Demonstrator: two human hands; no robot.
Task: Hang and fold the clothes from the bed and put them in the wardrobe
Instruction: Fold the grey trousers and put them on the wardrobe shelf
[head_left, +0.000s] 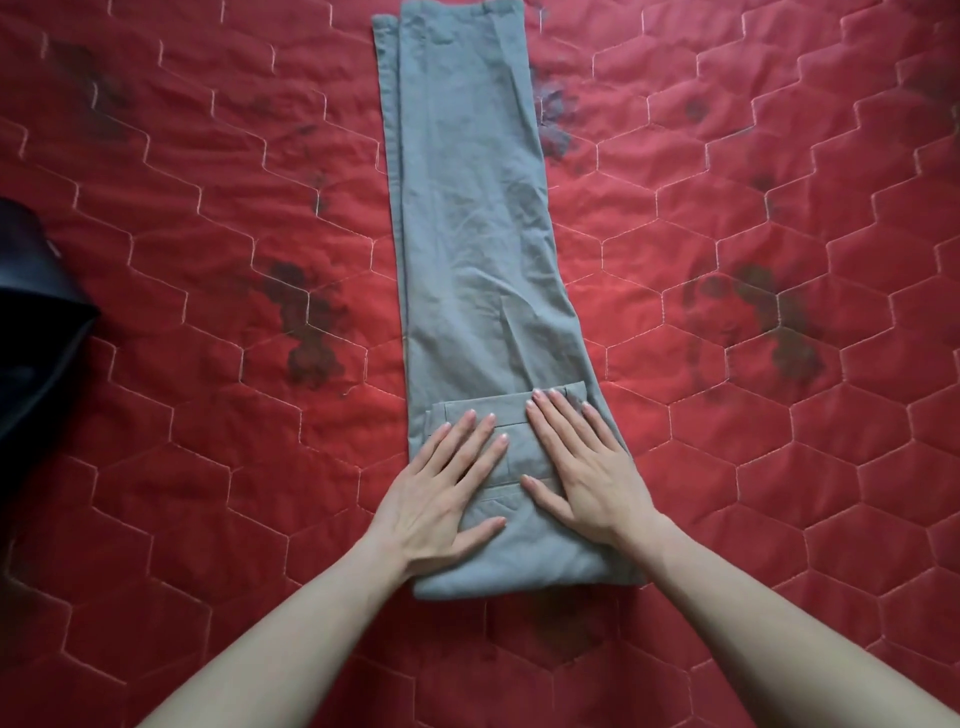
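We are pressing both hands, left hand (445, 487) and right hand (582, 467), fingers spread flat, on the folded-over waistband end of the grey trousers (470, 218) lying lengthwise mid-frame on the red quilted bed (208, 234), likely setting the crease.

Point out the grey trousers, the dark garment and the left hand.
grey trousers (467, 223): head view, mid-leg fabric.
dark garment (36, 322): head view, its visible fold.
left hand (441, 499): head view, back of hand.

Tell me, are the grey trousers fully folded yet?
Partly folded. The grey trousers lie leg on leg, waist end turned up once under the left hand and right hand; legs still stretch out.
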